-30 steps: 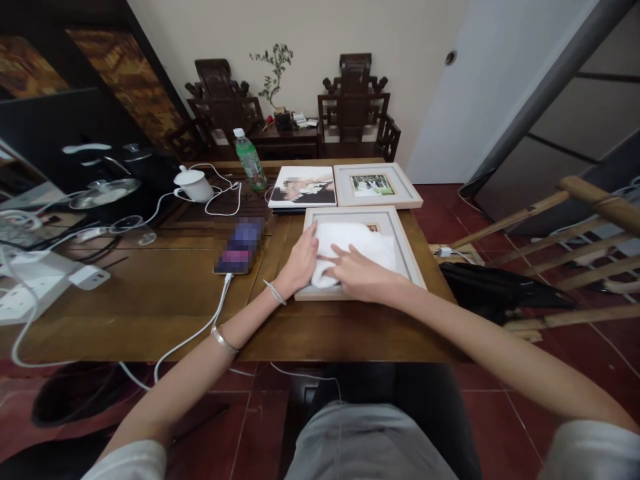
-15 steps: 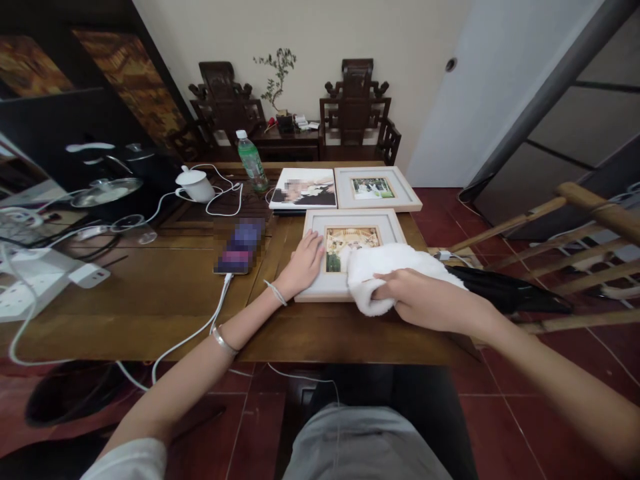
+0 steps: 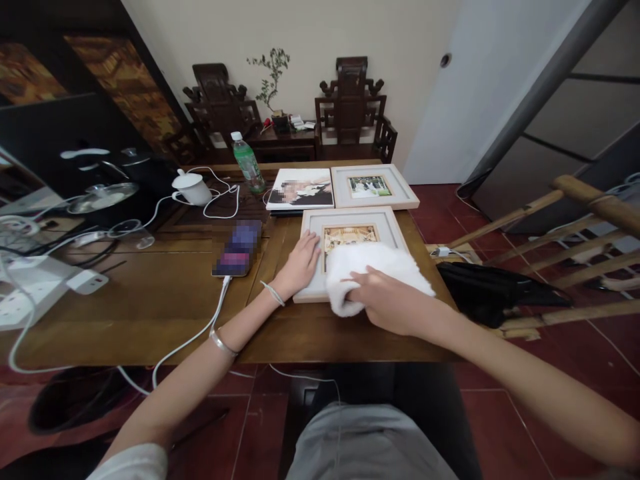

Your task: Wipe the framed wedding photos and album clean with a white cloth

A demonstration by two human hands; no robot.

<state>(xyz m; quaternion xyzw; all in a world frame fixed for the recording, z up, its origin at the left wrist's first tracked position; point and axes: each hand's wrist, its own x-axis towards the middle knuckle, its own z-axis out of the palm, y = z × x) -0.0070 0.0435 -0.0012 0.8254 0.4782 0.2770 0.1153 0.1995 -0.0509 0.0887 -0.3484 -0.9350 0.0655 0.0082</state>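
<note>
Holding cloth (image 3: 383, 260) over frame (image 3: 350, 215); photo (image 3: 353, 235) inside partly covered.

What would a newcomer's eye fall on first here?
Probably the fluffy white cloth, held in the right hand over the near picture frame, whose left side the left hand rests on. Next might come the phone lying left of that frame, a white cable at its near end. Farther back on the table, the green bottle also stands out.
</note>
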